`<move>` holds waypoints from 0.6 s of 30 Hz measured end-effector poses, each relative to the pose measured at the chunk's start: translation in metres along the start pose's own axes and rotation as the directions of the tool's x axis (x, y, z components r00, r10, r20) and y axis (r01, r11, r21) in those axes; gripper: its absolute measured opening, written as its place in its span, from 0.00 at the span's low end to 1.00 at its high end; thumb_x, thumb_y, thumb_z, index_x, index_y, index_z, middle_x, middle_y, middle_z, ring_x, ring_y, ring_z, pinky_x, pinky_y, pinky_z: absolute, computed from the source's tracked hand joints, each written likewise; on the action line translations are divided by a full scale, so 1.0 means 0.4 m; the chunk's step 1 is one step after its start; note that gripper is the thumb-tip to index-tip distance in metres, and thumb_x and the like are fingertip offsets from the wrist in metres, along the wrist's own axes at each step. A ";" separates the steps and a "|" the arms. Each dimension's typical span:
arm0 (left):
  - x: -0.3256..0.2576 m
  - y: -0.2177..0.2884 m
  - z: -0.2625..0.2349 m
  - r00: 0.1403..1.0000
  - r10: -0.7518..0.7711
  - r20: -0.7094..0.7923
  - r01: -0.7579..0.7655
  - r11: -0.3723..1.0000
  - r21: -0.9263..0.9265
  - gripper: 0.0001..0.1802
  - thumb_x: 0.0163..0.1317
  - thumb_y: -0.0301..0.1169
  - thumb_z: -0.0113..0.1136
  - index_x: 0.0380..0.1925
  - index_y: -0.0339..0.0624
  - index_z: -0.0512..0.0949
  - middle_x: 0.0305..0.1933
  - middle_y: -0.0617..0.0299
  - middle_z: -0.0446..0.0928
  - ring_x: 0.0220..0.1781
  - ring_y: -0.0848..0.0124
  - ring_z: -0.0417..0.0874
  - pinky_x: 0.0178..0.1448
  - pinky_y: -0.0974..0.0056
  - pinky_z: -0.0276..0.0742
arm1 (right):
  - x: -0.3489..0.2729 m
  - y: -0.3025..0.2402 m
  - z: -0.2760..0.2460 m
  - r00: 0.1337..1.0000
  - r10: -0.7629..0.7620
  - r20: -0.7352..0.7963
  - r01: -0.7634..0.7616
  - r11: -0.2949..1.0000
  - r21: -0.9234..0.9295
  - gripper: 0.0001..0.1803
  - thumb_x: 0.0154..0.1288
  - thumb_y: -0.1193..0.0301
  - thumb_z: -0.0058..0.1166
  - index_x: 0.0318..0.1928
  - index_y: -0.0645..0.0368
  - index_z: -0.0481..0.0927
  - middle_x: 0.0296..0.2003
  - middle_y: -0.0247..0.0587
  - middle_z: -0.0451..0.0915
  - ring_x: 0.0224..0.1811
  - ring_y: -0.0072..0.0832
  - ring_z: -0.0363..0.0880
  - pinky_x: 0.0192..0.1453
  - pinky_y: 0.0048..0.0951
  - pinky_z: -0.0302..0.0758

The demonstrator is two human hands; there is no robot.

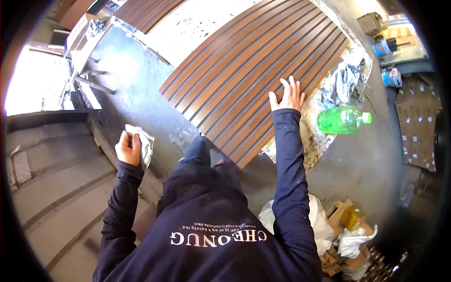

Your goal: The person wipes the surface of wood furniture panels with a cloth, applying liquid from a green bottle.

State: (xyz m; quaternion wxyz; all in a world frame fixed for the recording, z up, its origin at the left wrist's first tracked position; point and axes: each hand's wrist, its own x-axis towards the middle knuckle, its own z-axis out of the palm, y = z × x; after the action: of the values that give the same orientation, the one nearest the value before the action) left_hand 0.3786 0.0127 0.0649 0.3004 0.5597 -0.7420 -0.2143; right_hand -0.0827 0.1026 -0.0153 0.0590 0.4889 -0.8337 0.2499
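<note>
Panel [235,84], brown, grooved, on spattered worktop [305,146]. Bottle [339,120], green, capped, right of panel; contents unclear. Left hand [128,149], forearm raised left of panel, fingers closed on crumpled white cloth [147,146]. Right hand [289,97], arm extended, fingers spread at panel's right side; contact unclear.

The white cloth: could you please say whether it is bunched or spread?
Bunched: the white cloth is crumpled in the left hand.
</note>
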 end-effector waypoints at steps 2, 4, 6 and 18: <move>0.031 0.153 0.005 0.988 0.128 -0.082 -0.131 0.991 -0.036 0.06 0.60 0.26 0.58 0.26 0.37 0.72 0.14 0.66 0.65 0.17 0.80 0.62 0.23 0.72 0.61 | -0.041 0.011 0.000 0.999 0.045 -0.011 -0.046 0.996 -0.082 0.34 0.55 0.54 0.59 0.61 0.44 0.66 0.67 0.44 0.60 0.70 0.48 0.54 0.68 0.64 0.47; 0.051 0.197 0.080 0.995 0.102 -0.002 -0.099 0.967 -0.235 0.05 0.58 0.26 0.61 0.31 0.38 0.76 0.17 0.67 0.68 0.18 0.79 0.66 0.24 0.71 0.65 | -0.051 0.008 -0.001 0.997 0.077 -0.001 -0.077 0.991 -0.110 0.34 0.55 0.54 0.58 0.63 0.44 0.64 0.68 0.44 0.58 0.71 0.48 0.53 0.69 0.65 0.45; 0.098 0.183 0.219 0.870 0.477 -0.126 -0.474 0.879 0.050 0.08 0.55 0.31 0.64 0.31 0.41 0.77 0.19 0.58 0.74 0.21 0.64 0.77 0.27 0.61 0.72 | -0.042 -0.011 -0.002 0.997 0.066 0.027 -0.064 0.994 -0.086 0.34 0.56 0.55 0.57 0.63 0.43 0.64 0.68 0.44 0.58 0.71 0.49 0.52 0.69 0.66 0.44; 0.028 0.376 0.607 0.652 0.757 0.039 -0.731 0.642 -0.232 0.11 0.52 0.39 0.55 0.32 0.47 0.78 0.28 0.60 0.77 0.31 0.59 0.82 0.30 0.53 0.77 | -0.046 0.005 -0.015 0.992 0.045 0.121 -0.021 0.982 -0.190 0.35 0.58 0.55 0.53 0.66 0.45 0.60 0.69 0.44 0.55 0.72 0.50 0.48 0.68 0.68 0.43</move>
State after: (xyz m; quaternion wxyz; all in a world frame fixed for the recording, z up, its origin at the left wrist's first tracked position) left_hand 0.1046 0.0399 -0.0110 0.3656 0.1565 -0.8997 -0.1801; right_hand -0.0758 0.1208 -0.0171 0.0485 0.4820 -0.8636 0.1397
